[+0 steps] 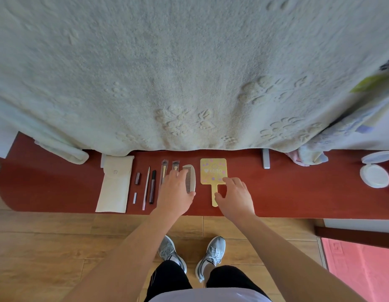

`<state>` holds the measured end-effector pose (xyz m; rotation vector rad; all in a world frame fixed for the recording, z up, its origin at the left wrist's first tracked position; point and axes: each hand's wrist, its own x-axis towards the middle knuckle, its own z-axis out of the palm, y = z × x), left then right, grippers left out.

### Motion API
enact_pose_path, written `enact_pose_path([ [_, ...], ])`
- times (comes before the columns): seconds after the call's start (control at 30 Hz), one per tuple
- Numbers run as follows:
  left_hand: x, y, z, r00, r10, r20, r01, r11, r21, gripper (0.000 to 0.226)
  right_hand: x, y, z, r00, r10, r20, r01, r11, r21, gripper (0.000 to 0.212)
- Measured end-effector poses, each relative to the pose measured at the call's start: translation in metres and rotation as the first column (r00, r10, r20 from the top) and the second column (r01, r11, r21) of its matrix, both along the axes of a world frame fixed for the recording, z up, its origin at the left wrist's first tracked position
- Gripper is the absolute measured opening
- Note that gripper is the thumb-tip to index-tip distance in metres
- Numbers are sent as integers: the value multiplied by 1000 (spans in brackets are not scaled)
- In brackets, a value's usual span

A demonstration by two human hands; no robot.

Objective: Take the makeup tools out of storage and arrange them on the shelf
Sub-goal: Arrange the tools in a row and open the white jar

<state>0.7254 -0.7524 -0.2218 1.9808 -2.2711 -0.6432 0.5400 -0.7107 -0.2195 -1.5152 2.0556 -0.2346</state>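
The comb (pixel 190 178) lies on the red shelf (pixel 287 192), hand mirror (pixel 213 171) at its 3 o'clock. Straight-fingered, the left hand (pixel 175 192) rests on the comb; the right hand (pixel 236 197), fingers spread, covers the hand mirror's handle. Nudge both parallel.

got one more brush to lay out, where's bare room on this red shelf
Widest bare stretch: between the hand mirror and the open compact, in front of the metal bracket. Another lies left of the white pouch, toward the rounded end of the shelf. From pouch to mirror it is crowded.
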Motion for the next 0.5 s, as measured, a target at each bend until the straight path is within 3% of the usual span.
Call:
enact_pose_path([
  [0.5, -16, 19, 26, 995, -98, -14, 98, 995, -20, 80, -37, 16, 24, 987, 101, -121, -93, 993, 74, 70],
])
